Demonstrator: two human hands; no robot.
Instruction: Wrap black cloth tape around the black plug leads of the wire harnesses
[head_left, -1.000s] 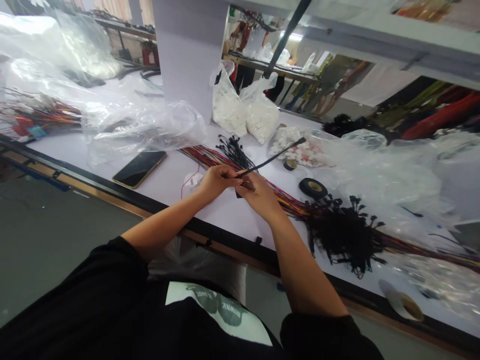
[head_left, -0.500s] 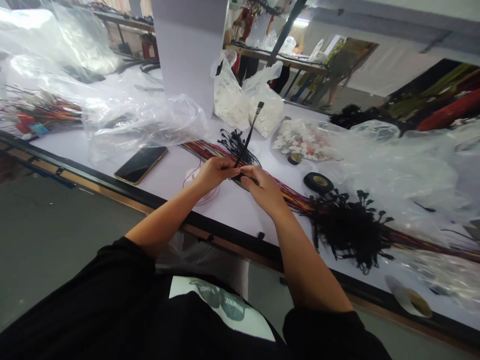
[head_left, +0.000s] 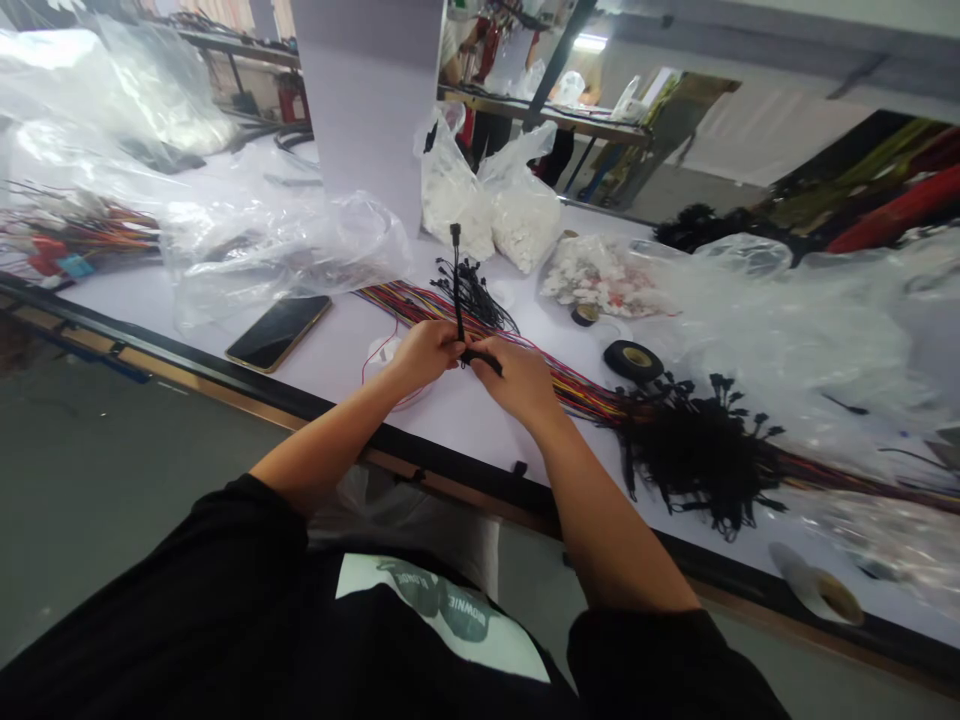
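Note:
My left hand (head_left: 429, 350) is closed in a pinch round the lower end of a black cable (head_left: 458, 290). The cable stands nearly upright, with a small black connector (head_left: 455, 232) at its top. Close beside it, my right hand (head_left: 521, 378) grips a dark flat piece, seen nearly edge-on, that looks like a roll of black tape (head_left: 484, 361); its far part is hidden by the fingers. Beneath and behind both hands runs a bundle of red, yellow and black wires (head_left: 581, 390). Just beyond them lies a cluster of black connector leads (head_left: 476, 297).
A phone (head_left: 279, 332) lies left of the hands. On the right are a black tape roll (head_left: 634, 360), a heap of black connector cables (head_left: 697, 455) and clear plastic (head_left: 810, 325). Bags of white parts (head_left: 491, 215) stand behind. The table's black edge (head_left: 450, 462) runs in front.
The cable's upper end has swung left, from leaning right to nearly upright. My right hand has shifted slightly, and the dark piece in it shows more clearly.

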